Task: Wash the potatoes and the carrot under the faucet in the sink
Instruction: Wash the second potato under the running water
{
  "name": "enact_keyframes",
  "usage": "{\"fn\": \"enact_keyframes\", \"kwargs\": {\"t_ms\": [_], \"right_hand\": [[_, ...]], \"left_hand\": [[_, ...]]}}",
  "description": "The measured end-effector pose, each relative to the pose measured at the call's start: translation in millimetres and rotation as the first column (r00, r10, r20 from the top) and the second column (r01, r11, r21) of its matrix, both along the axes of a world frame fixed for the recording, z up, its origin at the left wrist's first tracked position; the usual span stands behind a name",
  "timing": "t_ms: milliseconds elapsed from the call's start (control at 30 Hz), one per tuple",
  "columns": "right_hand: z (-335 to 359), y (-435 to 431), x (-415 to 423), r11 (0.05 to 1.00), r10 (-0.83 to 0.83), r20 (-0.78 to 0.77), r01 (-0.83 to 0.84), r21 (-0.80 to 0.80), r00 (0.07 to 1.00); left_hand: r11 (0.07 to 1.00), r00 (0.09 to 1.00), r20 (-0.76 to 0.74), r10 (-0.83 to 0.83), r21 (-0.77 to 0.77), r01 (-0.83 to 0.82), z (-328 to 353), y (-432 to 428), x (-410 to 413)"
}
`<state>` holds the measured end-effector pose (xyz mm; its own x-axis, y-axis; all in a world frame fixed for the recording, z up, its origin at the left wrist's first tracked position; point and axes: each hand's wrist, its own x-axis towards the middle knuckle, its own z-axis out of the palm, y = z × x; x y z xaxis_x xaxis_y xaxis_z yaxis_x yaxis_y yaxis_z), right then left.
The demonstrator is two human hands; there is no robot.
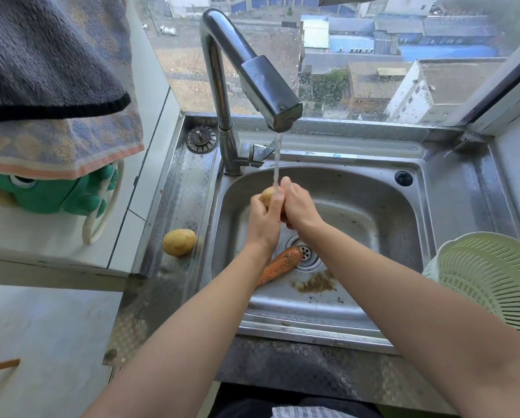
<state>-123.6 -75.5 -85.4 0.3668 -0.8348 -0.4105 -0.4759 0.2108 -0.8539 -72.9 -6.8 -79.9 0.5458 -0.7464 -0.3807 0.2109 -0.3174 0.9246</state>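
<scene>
The left hand (263,220) and right hand (298,204) clasped one potato (267,195) beneath the stream from the faucet (269,92), where turning it while rubbing would likely have rinsed every side.

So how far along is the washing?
Nothing is clearly finished. In hand: the left hand and right hand hold one potato under the running faucet. Left: the carrot lies in the sink by the drain, dirt on it. The second potato sits on the ledge to the left; I cannot tell whether it has been washed.
</scene>
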Motion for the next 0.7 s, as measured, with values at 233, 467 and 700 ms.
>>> {"fn": "enact_keyframes", "kwargs": {"t_ms": [233, 467, 700], "right_hand": [[8.8, 23.6, -12.9, 0.983, 0.179, 0.199, -0.185, 0.012, 0.964], [19.8, 14.3, -13.5, 0.839, -0.169, 0.051, 0.116, 0.532, 0.984], [31.2, 10.6, -18.4, 0.716, -0.053, 0.041, 0.009, 0.698, 0.998]], "left_hand": [[0.932, 0.952, -0.102, 0.29, 0.258, -0.256, 12.5, -13.6, 14.4], [0.999, 0.98, -0.195, -0.033, -0.035, 0.027, 8.7, -1.3, 5.3], [0.995, 0.965, -0.246, -0.096, -0.058, 0.085, 3.7, 13.0, 13.5]]}}
